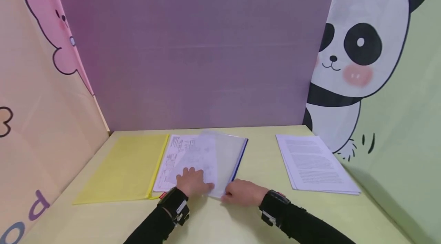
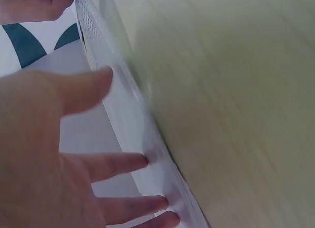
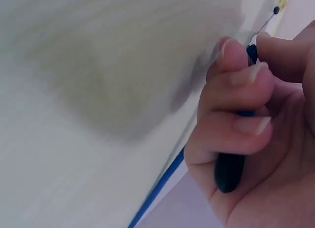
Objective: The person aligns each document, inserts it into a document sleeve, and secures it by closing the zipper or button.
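A clear plastic zip pouch (image 1: 227,156) with a dark blue edge strip (image 1: 240,159) lies on the table. White sheets with writing (image 1: 172,156) show at its left, partly seen through the plastic; whether they lie inside it I cannot tell. My left hand (image 1: 193,182) rests on the lower part of the pouch, fingers spread and fairly straight near its front edge in the left wrist view. At the pouch's front right corner my right hand (image 1: 244,193) curls its fingers round a dark zipper pull (image 3: 230,174); the blue strip runs toward this hand.
To the left lies a yellow folder (image 1: 120,169) with a brighter yellow edge strip beside the sheets. A stack of printed paper (image 1: 317,163) sits on the right of the pale table (image 1: 255,225). A purple curtain (image 1: 200,52) and printed side walls enclose the table.
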Action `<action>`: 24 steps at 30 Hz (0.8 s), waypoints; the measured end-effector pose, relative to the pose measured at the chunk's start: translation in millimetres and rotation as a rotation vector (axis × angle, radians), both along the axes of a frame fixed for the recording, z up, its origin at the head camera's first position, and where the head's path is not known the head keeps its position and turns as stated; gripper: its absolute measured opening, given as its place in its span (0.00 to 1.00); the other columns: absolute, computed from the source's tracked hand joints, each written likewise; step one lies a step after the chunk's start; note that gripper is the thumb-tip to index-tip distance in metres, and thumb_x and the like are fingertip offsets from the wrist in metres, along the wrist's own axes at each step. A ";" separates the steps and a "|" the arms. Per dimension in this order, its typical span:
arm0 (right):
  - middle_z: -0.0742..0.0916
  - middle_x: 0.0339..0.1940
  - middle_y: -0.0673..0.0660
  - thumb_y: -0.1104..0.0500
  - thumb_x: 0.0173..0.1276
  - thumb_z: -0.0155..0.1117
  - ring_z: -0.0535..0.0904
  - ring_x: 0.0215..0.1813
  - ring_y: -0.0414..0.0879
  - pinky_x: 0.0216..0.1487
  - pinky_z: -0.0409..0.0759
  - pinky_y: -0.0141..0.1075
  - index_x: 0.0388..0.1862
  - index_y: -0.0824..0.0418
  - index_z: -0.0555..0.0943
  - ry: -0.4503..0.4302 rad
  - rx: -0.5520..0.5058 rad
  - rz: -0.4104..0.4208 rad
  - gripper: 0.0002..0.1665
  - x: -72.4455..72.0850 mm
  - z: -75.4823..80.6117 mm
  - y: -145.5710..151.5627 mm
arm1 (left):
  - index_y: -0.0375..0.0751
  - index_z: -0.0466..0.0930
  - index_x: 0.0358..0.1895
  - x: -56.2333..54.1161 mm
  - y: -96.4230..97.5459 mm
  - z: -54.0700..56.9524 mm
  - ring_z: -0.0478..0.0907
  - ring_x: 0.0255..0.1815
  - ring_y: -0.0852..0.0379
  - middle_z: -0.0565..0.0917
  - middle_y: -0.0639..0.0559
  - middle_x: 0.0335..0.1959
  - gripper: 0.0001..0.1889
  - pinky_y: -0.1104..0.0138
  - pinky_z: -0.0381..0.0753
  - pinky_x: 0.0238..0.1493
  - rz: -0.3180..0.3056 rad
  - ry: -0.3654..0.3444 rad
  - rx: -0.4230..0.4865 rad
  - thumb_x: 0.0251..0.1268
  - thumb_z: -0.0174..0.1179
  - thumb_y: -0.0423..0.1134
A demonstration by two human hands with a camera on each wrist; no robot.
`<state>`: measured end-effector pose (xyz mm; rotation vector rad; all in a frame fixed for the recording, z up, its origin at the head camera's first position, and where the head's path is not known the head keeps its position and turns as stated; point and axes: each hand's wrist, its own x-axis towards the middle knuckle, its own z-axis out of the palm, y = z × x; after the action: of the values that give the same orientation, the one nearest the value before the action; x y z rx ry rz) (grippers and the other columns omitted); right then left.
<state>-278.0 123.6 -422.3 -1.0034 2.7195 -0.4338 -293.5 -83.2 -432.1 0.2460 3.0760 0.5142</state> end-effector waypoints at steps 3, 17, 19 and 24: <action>0.75 0.21 0.43 0.54 0.76 0.60 0.69 0.24 0.36 0.29 0.71 0.31 0.26 0.55 0.80 -0.001 0.032 0.019 0.15 4.9 2.9 -6.8 | 0.38 0.81 0.58 1.4 -0.7 0.9 0.70 0.53 0.36 0.78 0.36 0.53 0.36 0.36 0.71 0.53 -0.048 -0.038 0.027 0.58 0.67 0.65; 0.68 0.14 0.45 0.52 0.77 0.56 0.67 0.17 0.40 0.21 0.65 0.33 0.76 0.45 0.72 0.153 0.208 0.084 0.29 12.6 -14.5 -35.2 | 0.39 0.69 0.73 -12.8 -16.6 -1.3 0.60 0.73 0.28 0.66 0.32 0.73 0.55 0.33 0.57 0.70 -0.220 -0.142 -0.023 0.45 0.71 0.72; 0.69 0.14 0.45 0.52 0.76 0.56 0.66 0.17 0.40 0.21 0.65 0.33 0.76 0.43 0.71 0.169 0.225 0.095 0.30 11.7 -16.8 -37.5 | 0.39 0.68 0.74 -12.9 -17.7 0.0 0.58 0.74 0.28 0.65 0.32 0.75 0.57 0.33 0.55 0.71 -0.227 -0.148 -0.021 0.43 0.72 0.72; 0.70 0.15 0.45 0.50 0.76 0.57 0.67 0.17 0.40 0.22 0.63 0.33 0.64 0.43 0.78 0.167 0.251 0.114 0.20 7.8 -16.5 -39.4 | 0.41 0.69 0.74 -10.9 -17.0 3.3 0.61 0.73 0.30 0.67 0.35 0.74 0.55 0.34 0.58 0.70 -0.242 -0.136 -0.047 0.44 0.73 0.70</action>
<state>-270.2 84.3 -438.8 -1.1605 2.7511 0.0137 -304.4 -100.3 -428.8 0.5488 2.8680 0.4284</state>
